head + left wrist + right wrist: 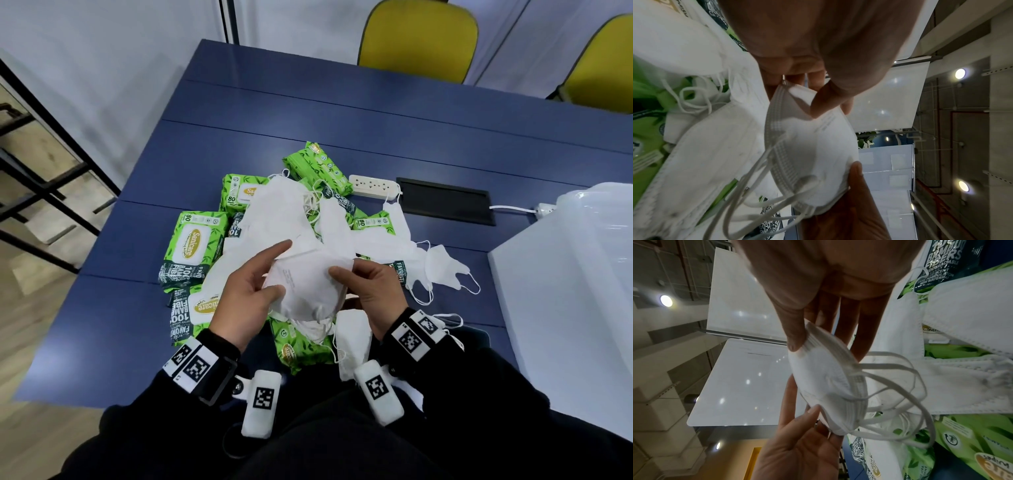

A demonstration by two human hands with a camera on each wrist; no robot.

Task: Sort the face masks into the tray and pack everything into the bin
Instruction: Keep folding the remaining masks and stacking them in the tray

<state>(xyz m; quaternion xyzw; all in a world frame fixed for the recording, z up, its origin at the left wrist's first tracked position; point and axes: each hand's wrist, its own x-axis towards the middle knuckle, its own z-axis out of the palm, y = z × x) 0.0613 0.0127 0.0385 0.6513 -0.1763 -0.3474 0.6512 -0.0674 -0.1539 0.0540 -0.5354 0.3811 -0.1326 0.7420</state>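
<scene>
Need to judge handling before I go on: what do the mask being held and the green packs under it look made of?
Held mask: looks like soft matte white nonwoven fabric, with an embossed stitched-looking edge band and limp elastic loops; both hands pinch it. Green wipe packs: apparently thin plastic film, printed, slightly glossy and wrinkled, with a lighter flap label on top.

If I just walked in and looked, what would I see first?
Probably the two hands in the middle: the left hand and right hand hold a small stack of white face masks between them. Under and around them sits a messy pile of bright green wipe packs and more loose masks on the blue table. Two yellow chairs stand at its far side.
</scene>
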